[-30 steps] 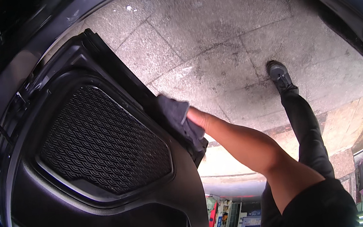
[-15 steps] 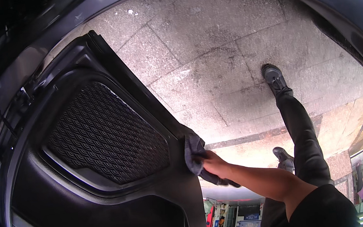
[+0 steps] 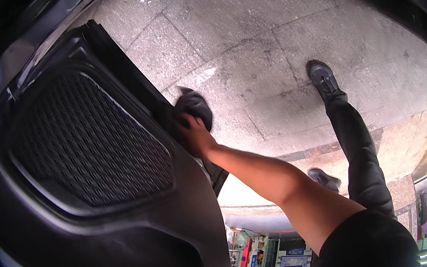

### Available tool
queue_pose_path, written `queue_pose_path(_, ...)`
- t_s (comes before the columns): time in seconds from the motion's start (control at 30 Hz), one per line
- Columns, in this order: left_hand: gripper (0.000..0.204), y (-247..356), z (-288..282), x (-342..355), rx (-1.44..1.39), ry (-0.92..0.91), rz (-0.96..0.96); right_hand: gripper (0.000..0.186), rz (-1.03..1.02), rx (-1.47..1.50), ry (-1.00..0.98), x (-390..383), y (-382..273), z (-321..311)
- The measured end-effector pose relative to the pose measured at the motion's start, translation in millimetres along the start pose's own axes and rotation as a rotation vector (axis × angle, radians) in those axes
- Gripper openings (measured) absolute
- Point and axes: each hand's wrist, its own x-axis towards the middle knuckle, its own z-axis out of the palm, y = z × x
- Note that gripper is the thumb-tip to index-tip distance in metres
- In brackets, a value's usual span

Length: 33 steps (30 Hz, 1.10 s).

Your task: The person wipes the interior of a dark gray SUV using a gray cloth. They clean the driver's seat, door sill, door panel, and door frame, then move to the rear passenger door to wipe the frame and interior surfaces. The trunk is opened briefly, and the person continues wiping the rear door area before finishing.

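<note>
My right hand [image 3: 197, 135], at the end of a bare forearm that comes in from the lower right, is closed on a dark cloth [image 3: 194, 107]. The cloth is bunched and slightly blurred, with a loose corner sticking up. Hand and cloth are at the edge of an open vehicle door [image 3: 203, 217], and the fingertips are partly hidden against its dark rim. The door's black inner panel carries a patterned grille [image 3: 89, 145] with a raised border. My left hand is out of view.
Grey paving [image 3: 234, 48] lies beyond the door. My leg in black trousers and its dark shoe [image 3: 322, 77] stand to the right, with another shoe [image 3: 324, 179] farther back. Dark bodywork curves along the upper rim. Shelves of goods [image 3: 280, 258] show at the bottom.
My right hand has moved up and left along the door's edge, taking the cloth with it. The door appears farther left in the view.
</note>
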Motion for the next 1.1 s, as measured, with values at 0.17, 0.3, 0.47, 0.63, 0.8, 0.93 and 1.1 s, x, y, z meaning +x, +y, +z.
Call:
queue_pose_path(0.17,0.084,-23.2,-7.9,-35.6,-0.025,0.06,0.043,0.048,0.111,0.206,-0.259,-50.8,17.9,-21.4)
queue_pose_path(0.3,0.084,-40.4,-23.7,-69.9,-0.026,0.093,0.103,0.054,-0.034,0.896,-0.237,-7.9,-4.8,-26.7)
queue_pose_path(0.47,0.086,-40.0,-30.0,-86.1,-0.034,0.1,-0.228,0.058,0.147,0.529,0.027,-86.1,16.5,47.2)
queue_pose_path(0.63,0.091,-24.8,-23.6,-82.8,-0.245,0.118,0.13,0.045,0.018,0.444,0.17,-258.5,9.0,148.3)
queue_pose_path(0.8,0.094,-2.0,-22.0,-90.9,0.092,0.152,0.055,0.055,0.316,1.36,-0.301,-384.5,-27.2,153.0)
queue_pose_path(0.93,0.084,2.0,-19.5,-87.6,0.19,0.193,0.057,0.079,0.422,1.477,-0.148,-335.0,-56.5,120.5)
queue_pose_path(1.1,0.072,-31.6,-19.6,-73.2,0.115,0.296,0.137,0.065,0.28,0.776,0.459,-191.0,1.1,119.8)
